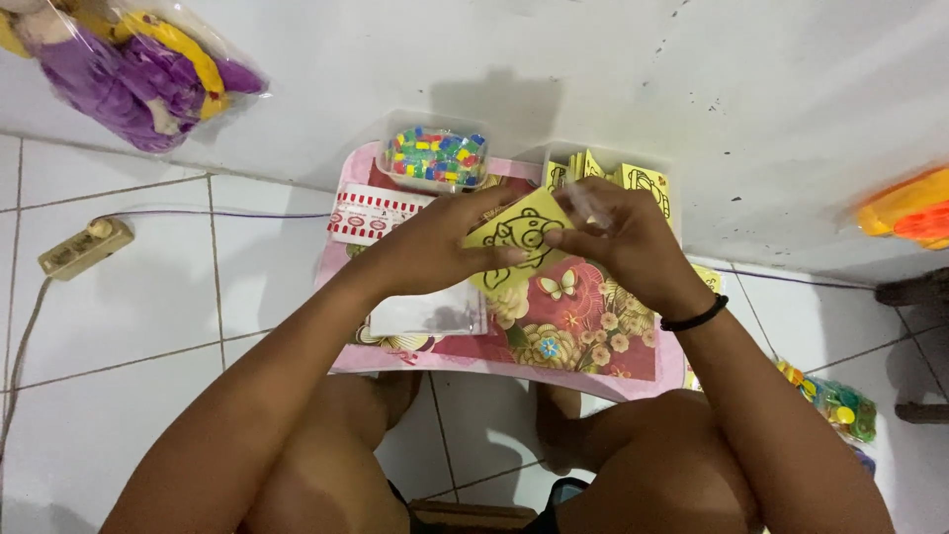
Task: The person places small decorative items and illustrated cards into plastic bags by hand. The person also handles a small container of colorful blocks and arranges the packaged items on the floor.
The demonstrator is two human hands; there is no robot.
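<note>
Yellow card [521, 240] in both hands, bead tub [435, 156] behind

Your single head camera looked almost straight down from above your lap, close over the small pink desk [346, 361]. It faced forward toward the white wall [593, 69], with the tiled floor [129, 326] spreading left and your knees along the bottom edge.

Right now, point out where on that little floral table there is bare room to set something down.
The free patch is the near right of the floral table, between the clear plastic bag and the right edge. The far side is crowded: the tub of coloured beads, the box of yellow cards, and both the left hand and right hand on a yellow card.
</note>
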